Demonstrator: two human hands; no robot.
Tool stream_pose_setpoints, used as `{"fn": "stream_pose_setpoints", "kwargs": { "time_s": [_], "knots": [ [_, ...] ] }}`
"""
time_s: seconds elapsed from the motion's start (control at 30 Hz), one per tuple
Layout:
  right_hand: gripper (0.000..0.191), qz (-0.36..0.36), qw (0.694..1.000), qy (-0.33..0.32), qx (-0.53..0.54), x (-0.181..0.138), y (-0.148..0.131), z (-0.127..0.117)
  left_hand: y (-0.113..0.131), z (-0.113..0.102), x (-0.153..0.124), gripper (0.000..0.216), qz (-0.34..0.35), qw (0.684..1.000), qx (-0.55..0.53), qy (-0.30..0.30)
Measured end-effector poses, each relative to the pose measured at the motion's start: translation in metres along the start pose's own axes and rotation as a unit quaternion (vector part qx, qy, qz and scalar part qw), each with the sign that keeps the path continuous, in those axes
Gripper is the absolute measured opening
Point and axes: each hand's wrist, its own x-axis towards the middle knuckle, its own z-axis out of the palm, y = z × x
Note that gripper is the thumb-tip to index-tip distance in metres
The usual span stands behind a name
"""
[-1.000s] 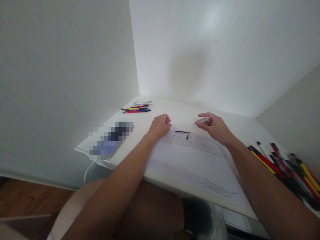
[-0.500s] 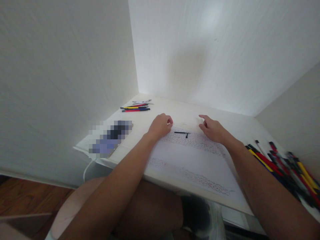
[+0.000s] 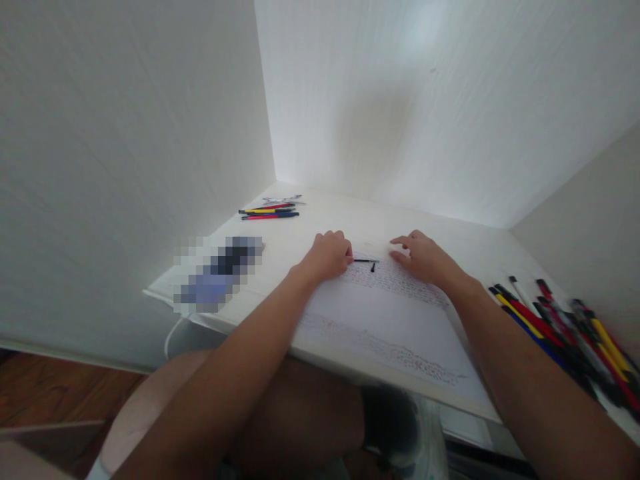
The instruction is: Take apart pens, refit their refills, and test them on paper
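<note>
Standing against pale walls [image 3: 320,100]: one white counter [image 3: 345,208]. One sheet of paper [image 3: 390,317], handwritten in two bands, flat at the near edge. Assorted pens [image 3: 530,321], black, red, yellow, blue and white, heaped at right. Hands, two: right hand [image 3: 424,260] open, thumb and forefinger parted; left hand [image 3: 330,255] curled at the refill's left end, grip cannot be told. One pixelated object [image 3: 220,275], at left. Smaller pen pile [image 3: 265,211], far left. One black pen refill [image 3: 367,261], on the sheet's upper part, between the hands. One small black piece [image 3: 373,267], just beside it.
</note>
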Motion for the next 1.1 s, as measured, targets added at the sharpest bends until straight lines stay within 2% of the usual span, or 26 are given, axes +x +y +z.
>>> {"fn": "stream_pose_setpoints", "kwargs": {
  "time_s": [0.1,0.23,0.33,0.53,0.73,0.93,1.0,1.1],
  "knots": [
    [0.026,-0.036,0.997,0.052,0.043,0.000,-0.014,-0.004,0.001,0.005,0.002,0.020,-0.008,0.999,0.032,-0.003],
    [0.021,-0.092,0.990,0.064,0.091,0.000,-0.036,-0.007,0.003,0.006,0.004,0.023,-0.020,0.999,0.038,0.027],
    [0.020,-0.096,0.988,0.066,0.105,0.000,-0.044,-0.006,0.006,0.001,0.003,0.023,-0.026,0.998,0.012,0.048],
    [0.019,-0.086,0.988,0.063,0.109,0.001,-0.035,-0.004,0.012,-0.014,-0.003,0.018,-0.025,0.994,-0.090,0.049],
    [0.019,-0.054,0.993,0.072,0.080,0.002,-0.022,-0.003,0.012,-0.015,-0.003,0.019,-0.025,0.992,-0.098,0.074],
    [0.018,-0.050,0.998,0.032,0.029,0.001,-0.014,0.004,0.012,-0.016,-0.003,0.017,-0.043,0.984,-0.143,0.098],
    [0.017,-0.040,0.998,0.044,0.028,0.001,-0.015,0.004,0.012,-0.015,-0.003,0.014,-0.049,0.978,-0.172,0.106],
    [0.034,-0.031,0.994,0.097,0.040,0.001,-0.025,-0.001,0.013,-0.014,-0.002,0.009,-0.040,0.967,-0.218,0.125]
  ]
}}
